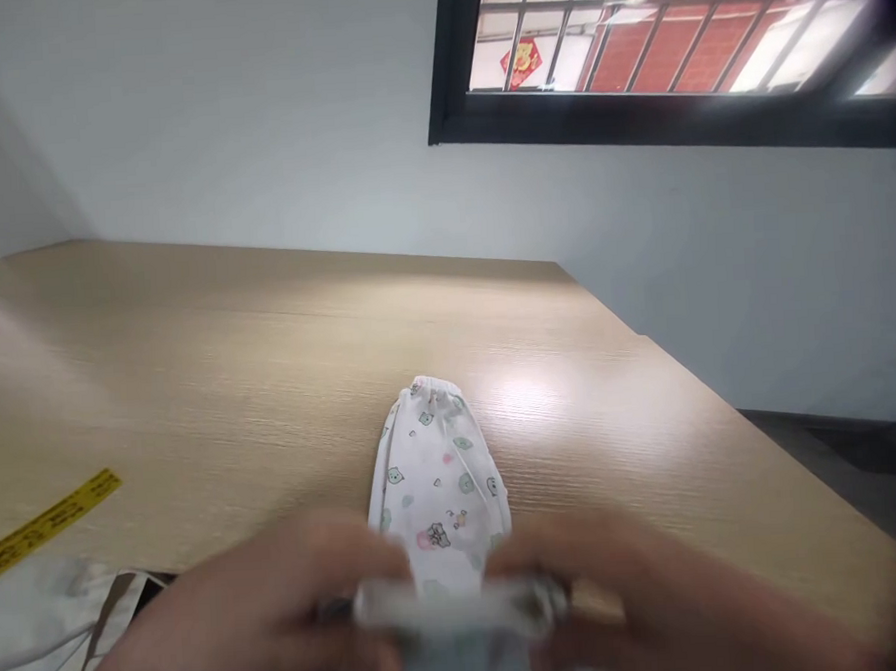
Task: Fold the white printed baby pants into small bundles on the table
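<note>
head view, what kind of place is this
Probably a plain room at home: a light wooden table against a bare white wall, a black-framed barred window, and a small white animal-print garment laid out.

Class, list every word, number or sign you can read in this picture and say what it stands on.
Yellow tape on the table: black print, too blurred to read.
Red sign outside the window: a gold character, too blurred to read.
Printed cloth, held by both hands: only small pictures, no words.

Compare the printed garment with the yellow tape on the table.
The white baby garment with small animal prints is broad soft cloth; the yellow measuring tape is a narrow printed strip. The garment lies mid-table, its near end in both blurred hands, left hand and right hand; the tape lies untouched at the left. Both rest on the wooden table.
</note>
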Demonstrator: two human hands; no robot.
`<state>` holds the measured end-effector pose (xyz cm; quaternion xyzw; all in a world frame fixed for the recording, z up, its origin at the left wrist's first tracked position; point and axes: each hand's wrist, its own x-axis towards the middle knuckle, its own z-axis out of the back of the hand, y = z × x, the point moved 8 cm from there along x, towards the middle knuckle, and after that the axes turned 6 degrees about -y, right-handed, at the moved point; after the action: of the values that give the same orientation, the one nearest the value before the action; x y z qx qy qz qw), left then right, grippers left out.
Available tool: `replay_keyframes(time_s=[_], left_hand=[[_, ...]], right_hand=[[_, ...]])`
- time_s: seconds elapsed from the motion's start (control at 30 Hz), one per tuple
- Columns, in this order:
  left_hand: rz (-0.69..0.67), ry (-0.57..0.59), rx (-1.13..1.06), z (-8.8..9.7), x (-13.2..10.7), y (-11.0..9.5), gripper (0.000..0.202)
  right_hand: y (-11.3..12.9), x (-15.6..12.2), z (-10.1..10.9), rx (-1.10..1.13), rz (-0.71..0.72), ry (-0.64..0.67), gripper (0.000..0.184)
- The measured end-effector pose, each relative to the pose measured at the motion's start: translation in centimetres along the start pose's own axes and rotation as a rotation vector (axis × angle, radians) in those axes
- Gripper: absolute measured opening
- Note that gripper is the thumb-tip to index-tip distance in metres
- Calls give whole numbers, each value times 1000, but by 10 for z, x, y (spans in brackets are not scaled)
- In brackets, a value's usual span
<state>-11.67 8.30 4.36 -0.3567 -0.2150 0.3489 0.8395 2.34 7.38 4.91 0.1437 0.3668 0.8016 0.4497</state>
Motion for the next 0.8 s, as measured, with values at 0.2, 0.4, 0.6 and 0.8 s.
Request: replay_keyframes(time_s=[0.2,0.4,0.6,0.8], left_hand=[[137,-185,68,53,109,57,30],[203,-263,122,36,142,124,32],[71,-318,76,34,113,78,53],[-234,274,-10,-43,97,35,59]], right_hand=[[-57,97,80,0,9,-303,23],[-116,148,75,-214,-32,-354,18],[-73,114,50,-323,213,-429,28],[-26,58,-39,-315,475,49,47]])
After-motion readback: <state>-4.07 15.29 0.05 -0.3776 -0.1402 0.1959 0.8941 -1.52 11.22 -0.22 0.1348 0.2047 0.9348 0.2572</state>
